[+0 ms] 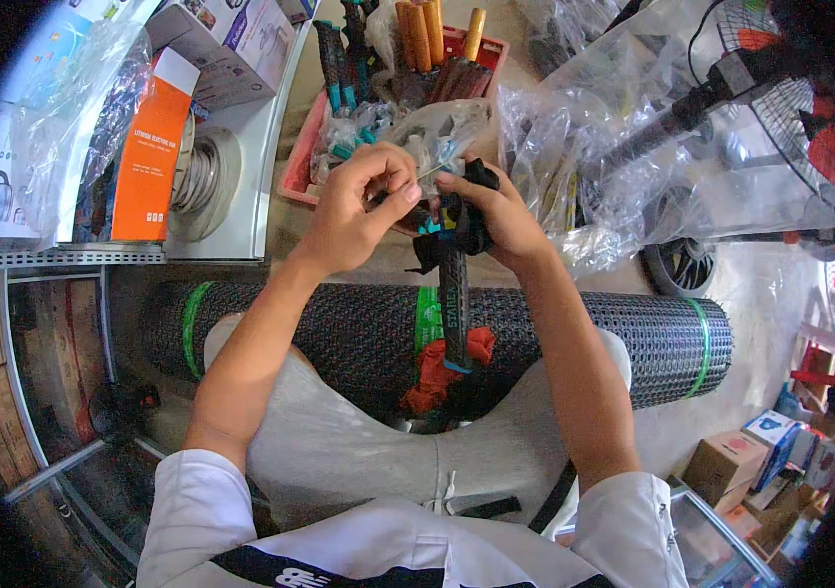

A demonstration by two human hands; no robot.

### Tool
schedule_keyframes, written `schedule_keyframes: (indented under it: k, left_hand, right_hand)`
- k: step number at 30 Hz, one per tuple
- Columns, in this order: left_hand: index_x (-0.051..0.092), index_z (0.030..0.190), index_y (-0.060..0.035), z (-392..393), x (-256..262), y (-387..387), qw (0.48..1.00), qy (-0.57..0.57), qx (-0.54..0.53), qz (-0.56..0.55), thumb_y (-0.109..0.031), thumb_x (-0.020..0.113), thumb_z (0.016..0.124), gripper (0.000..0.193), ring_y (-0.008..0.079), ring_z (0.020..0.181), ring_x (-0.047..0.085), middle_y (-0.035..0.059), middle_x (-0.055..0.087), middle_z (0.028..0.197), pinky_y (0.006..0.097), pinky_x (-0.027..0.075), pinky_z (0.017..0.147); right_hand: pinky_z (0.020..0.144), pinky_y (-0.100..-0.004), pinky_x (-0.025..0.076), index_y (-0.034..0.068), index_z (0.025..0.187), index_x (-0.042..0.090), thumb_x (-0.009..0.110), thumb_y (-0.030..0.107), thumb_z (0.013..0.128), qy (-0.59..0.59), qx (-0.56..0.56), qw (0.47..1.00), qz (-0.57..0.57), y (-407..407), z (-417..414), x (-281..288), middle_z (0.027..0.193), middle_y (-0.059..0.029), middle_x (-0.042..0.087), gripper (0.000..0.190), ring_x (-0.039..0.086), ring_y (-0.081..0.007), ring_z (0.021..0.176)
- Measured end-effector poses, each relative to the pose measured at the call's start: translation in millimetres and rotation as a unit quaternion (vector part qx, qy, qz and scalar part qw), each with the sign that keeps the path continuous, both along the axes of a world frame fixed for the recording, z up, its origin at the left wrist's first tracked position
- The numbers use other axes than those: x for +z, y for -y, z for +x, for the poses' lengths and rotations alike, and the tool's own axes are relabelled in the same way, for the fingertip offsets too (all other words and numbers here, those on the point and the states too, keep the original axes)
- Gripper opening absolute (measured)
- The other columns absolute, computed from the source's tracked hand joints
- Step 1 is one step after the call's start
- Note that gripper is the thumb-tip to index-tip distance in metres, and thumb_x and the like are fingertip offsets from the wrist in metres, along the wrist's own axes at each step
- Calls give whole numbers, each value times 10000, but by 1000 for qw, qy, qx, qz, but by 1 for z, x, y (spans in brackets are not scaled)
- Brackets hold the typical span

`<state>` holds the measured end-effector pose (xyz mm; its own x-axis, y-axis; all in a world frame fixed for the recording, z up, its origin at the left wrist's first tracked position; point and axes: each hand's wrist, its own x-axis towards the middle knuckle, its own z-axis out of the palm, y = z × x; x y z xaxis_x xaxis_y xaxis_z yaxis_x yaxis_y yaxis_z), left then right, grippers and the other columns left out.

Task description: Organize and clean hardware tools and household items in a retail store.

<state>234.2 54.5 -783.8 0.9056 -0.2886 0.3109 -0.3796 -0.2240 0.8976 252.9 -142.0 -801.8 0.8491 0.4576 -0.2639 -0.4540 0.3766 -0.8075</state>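
Observation:
My right hand (509, 217) grips a tool by its dark upper part, which has black wrapping around it. The tool's black ribbed handle (454, 301) points down towards me and bears writing; its end has a blue rim. My left hand (359, 209) pinches a thin pale strand (430, 173), which runs across to the thumb of my right hand. What the strand is cannot be told, and the fingers partly hide the tool's head. Below, an orange-red cloth (432, 375) lies against the handle's end, on a roll of black plastic mesh (359, 316) bound with green bands.
Beyond my hands stands a red plastic crate (307, 143) with wooden-handled tools (417, 33) and black-and-teal handles (337, 66). Clear plastic wrapping (557, 147) and a fan (792, 110) are at the right. Shelves at left hold boxes (145, 154) and a cable spool (204, 176).

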Motion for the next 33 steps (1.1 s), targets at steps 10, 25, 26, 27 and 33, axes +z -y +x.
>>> schedule_keyframes:
  k: [10, 25, 26, 27, 33]
  left_hand:
    - [543, 865, -39, -1, -8, 9, 993, 18, 84, 75, -207, 599, 930, 188, 72, 623, 422, -29, 469, 705, 252, 370, 567]
    - [423, 1092, 12, -33, -31, 46, 991, -39, 75, 101, -61, 674, 757, 426, 400, 963, 558, 205, 537, 975, 412, 441, 835]
    - [431, 1096, 3, -31, -33, 42, 993, -20, 60, 96, -69, 677, 773, 412, 361, 942, 558, 186, 528, 967, 392, 433, 846]
    - [440, 1099, -7, -31, -34, 37, 994, 0, 47, 94, -77, 680, 788, 399, 323, 922, 557, 168, 519, 960, 372, 426, 858]
    - [450, 1050, -60, -26, -3, 20, 951, -278, -105, -80, -31, 591, 870, 231, 107, 965, 547, 30, 474, 920, 299, 435, 840]
  right_hand:
    - [624, -311, 551, 52, 976, 522, 663, 169, 869, -95, -32, 992, 72, 8, 1, 7, 786, -57, 609, 212, 650, -188, 679]
    - [566, -286, 492, 68, 943, 565, 669, 197, 864, -57, -155, 986, 5, 2, 3, -18, 785, -18, 578, 183, 577, -137, 636]
    - [566, -286, 492, 68, 943, 565, 669, 197, 864, -57, -155, 986, 3, 10, 6, -15, 785, -18, 578, 183, 577, -137, 636]
    - [578, -286, 498, 64, 965, 579, 665, 208, 865, -91, -99, 990, 37, 19, 10, -7, 800, -25, 596, 195, 591, -141, 657]
    - [627, -278, 509, 19, 1002, 636, 663, 234, 864, -4, -98, 991, -94, 41, 24, 1, 816, -26, 656, 257, 627, -145, 680]
